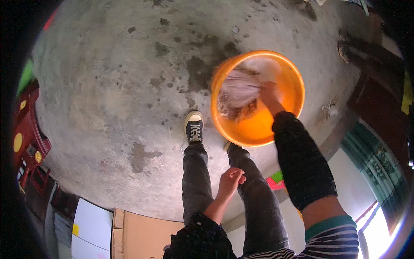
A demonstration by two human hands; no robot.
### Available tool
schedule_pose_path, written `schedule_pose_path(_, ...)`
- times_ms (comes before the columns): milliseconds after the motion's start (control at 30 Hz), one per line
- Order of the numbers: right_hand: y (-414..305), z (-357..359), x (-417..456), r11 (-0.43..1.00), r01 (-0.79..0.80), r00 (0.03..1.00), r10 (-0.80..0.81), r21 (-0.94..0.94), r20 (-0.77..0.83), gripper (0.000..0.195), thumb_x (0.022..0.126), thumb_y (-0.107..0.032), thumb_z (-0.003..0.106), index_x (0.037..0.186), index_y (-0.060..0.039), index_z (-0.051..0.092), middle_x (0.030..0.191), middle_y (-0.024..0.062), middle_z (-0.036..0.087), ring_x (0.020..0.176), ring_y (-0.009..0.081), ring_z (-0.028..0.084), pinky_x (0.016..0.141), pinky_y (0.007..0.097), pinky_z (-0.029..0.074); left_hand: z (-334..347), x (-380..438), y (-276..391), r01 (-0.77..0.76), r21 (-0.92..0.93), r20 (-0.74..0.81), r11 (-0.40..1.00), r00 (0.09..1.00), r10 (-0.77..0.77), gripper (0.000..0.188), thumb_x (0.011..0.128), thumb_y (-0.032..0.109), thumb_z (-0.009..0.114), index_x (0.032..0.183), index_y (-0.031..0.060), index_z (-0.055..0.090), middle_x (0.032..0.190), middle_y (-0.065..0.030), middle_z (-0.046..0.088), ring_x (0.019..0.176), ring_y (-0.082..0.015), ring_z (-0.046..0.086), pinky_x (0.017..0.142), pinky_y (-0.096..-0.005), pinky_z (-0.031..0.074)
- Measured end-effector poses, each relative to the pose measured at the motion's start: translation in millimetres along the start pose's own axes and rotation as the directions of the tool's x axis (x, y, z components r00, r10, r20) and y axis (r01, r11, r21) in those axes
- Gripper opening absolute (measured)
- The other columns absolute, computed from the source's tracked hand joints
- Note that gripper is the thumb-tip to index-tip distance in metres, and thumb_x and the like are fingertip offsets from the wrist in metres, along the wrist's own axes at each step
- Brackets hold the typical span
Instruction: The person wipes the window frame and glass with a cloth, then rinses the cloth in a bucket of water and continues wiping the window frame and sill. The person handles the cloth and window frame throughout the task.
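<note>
An orange plastic bucket [292,81] is in front of my right leg, its open mouth facing up towards me. My right hand [269,94] reaches inside it and grips a pale, pinkish-white wet cloth [239,86], gathered and blurred by motion. Dark stuff, which I cannot make out, shows below the cloth. My left hand [230,182] hangs over my right thigh with its fingers curled in and nothing visible in them. Black sleeve covers sit on both forearms.
Dark wet patches [199,73] mark the concrete floor [97,106] left of the bucket. My left sneaker [194,128] stands beside it. A cardboard box [145,233] and a white cabinet [92,226] are behind me, dark red furniture [29,129] far left, a green curtain [376,162] right.
</note>
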State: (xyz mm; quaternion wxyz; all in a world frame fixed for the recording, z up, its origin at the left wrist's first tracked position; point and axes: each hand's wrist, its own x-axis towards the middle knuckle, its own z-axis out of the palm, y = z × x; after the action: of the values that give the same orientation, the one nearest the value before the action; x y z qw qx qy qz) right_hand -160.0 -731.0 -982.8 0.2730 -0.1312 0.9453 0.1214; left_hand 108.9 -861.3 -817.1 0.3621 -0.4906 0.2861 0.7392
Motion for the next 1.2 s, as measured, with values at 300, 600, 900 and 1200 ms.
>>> schedule_pose_path(300,-11.8,70.3,-7.9,0.887,0.184,0.935,-0.025,0.423,-0.353,0.021,0.087,-0.024,0.051,0.081,-0.0080,0.063,0.074,0.0087,0.062,0.062,0.0208,0.057,0.058,0.0374,0.048,-0.7,-2.3,-2.1,0.003,-0.007,0.013,1.000,1.000,-0.003,0.026,0.089,0.027,0.061,0.094,0.0022,0.061,0.080,-0.0065,0.064,0.071,-0.0149,0.064,0.066,-0.0283,0.052)
schedule_pose_path(600,-61.6,-5.0,-27.3,0.977,0.084,0.996,-0.081,0.196,-0.023,0.024,0.084,-0.029,0.053,0.085,-0.0079,0.064,0.080,0.0154,0.067,0.068,0.0308,0.063,0.060,0.0410,0.049,-3.4,1.9,-4.2,-0.006,0.012,0.025,1.000,1.000,0.006,0.027,0.089,0.029,0.061,0.093,0.0017,0.060,0.080,-0.0072,0.064,0.070,-0.0149,0.064,0.067,-0.0282,0.052)
schedule_pose_path(900,-78.6,-4.2,-35.9,0.977,0.043,0.998,-0.053,0.208,0.043,0.029,0.086,-0.034,0.053,0.088,-0.0072,0.065,0.079,0.0130,0.067,0.069,0.0271,0.064,0.059,0.0393,0.051,1.5,0.3,-6.0,-0.013,0.005,0.006,1.000,1.000,0.013,0.027,0.090,0.028,0.059,0.095,0.0011,0.060,0.080,-0.0073,0.064,0.069,-0.0137,0.063,0.067,-0.0272,0.052)
schedule_pose_path(1200,-71.8,5.6,-33.6,0.991,-0.120,0.980,0.110,0.052,0.165,0.024,0.081,-0.031,0.056,0.082,-0.0086,0.066,0.068,0.0035,0.064,0.062,0.0249,0.061,0.054,0.0387,0.049,4.4,-1.5,-5.8,-0.019,0.001,-0.012,1.000,1.000,0.019,0.025,0.091,0.024,0.057,0.094,-0.0002,0.060,0.077,-0.0084,0.063,0.070,-0.0136,0.062,0.064,-0.0255,0.050)
